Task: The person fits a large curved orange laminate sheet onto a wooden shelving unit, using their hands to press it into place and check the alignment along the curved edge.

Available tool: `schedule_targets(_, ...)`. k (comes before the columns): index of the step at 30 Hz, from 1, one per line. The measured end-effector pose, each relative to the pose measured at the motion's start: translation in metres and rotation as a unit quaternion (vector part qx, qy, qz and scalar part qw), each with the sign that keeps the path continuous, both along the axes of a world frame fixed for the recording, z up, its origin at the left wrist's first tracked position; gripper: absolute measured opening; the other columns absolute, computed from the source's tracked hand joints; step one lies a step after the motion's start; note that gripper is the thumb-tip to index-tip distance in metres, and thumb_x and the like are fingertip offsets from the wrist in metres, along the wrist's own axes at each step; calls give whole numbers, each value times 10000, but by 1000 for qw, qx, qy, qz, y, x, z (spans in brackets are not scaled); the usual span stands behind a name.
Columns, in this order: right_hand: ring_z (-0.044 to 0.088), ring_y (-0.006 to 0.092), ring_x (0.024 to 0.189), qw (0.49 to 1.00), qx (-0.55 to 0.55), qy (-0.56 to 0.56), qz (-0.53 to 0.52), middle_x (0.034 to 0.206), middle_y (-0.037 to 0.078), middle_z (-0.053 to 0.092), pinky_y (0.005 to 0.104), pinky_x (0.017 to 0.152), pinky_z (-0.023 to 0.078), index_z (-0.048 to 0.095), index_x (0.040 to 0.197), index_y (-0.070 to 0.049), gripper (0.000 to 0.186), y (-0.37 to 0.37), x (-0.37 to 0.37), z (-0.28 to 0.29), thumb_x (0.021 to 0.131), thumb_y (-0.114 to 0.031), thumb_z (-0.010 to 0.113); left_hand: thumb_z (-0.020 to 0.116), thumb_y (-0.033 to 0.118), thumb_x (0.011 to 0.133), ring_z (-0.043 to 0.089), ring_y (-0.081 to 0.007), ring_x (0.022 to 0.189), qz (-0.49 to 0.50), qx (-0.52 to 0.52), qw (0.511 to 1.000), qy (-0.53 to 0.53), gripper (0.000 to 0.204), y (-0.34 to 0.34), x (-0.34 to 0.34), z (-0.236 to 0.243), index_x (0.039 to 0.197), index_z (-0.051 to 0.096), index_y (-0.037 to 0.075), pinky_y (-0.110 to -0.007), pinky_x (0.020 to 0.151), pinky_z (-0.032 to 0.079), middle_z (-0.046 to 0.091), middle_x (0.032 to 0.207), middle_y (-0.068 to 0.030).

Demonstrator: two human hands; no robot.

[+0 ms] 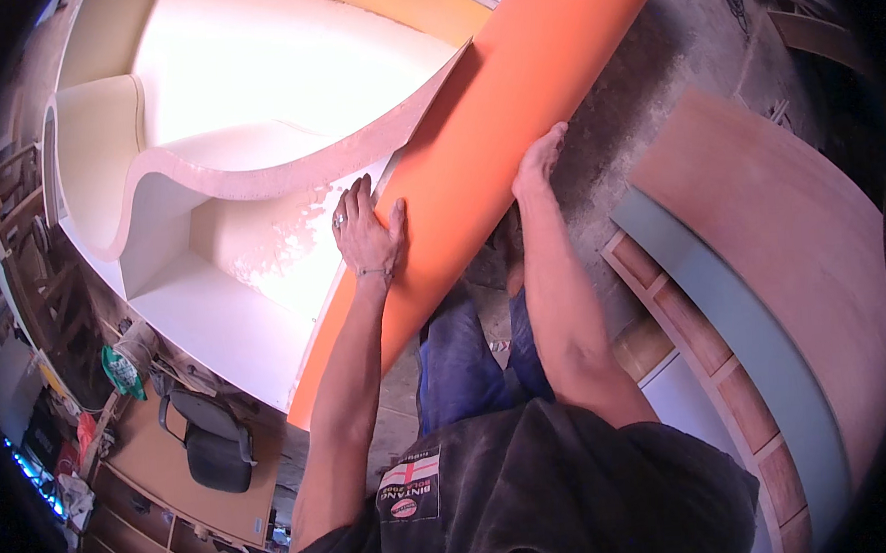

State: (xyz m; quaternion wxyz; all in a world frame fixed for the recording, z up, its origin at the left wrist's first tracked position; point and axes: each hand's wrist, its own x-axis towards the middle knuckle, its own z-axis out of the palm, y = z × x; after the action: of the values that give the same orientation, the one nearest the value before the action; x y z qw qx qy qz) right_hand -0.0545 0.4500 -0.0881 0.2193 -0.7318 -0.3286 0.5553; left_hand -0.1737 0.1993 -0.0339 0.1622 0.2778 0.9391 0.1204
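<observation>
A long orange panel (477, 155) runs diagonally from the lower middle to the top right, beside a white cabinet unit (178, 290) with a wavy edge (258, 181). My left hand (369, 235) lies on the panel's left edge, next to the white unit, fingers apart and a ring on one finger. My right hand (539, 156) holds the panel's right edge with fingers curled against it; its fingertips are partly hidden.
A curved wooden piece (762, 240) with a grey-blue band (725, 312) stands at the right. A black chair (211, 444), a brown board (146, 442) and cluttered shelving (25, 228) are at the left. My legs (453, 366) stand on a concrete floor (634, 106).
</observation>
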Motion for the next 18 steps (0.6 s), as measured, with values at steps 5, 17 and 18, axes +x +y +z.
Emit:
schedule_targets(5, 394, 294, 1491, 987, -89, 123, -59, 1662, 160, 320, 412, 1228, 325, 255, 1622, -17, 839, 12, 11, 8, 1071, -645, 183, 580, 548, 957, 486, -362, 1378, -11, 0, 1000, 11, 693, 3, -2, 4, 1472, 531, 87, -503, 1157, 361, 570, 1443, -153)
schedule_targets(17, 386, 249, 1485, 978, -155, 127, -57, 1611, 121, 415, 401, 1232, 274, 410, 1526, 9, 783, 45, 68, -71, 1084, -618, 255, 585, 558, 951, 507, -367, 1359, -18, 13, 1000, 11, 734, 3, 3, -11, 1509, 496, 90, -493, 1144, 376, 585, 1424, -172)
schedule_targets(18, 425, 252, 1448, 977, -177, 103, -62, 1582, 105, 457, 426, 1210, 311, 441, 1514, -20, 729, 42, 54, -63, 1093, -585, 252, 578, 553, 958, 507, -371, 1358, -14, 19, 1000, 17, 728, -4, -1, -8, 1509, 495, 84, -493, 1144, 375, 583, 1431, -174)
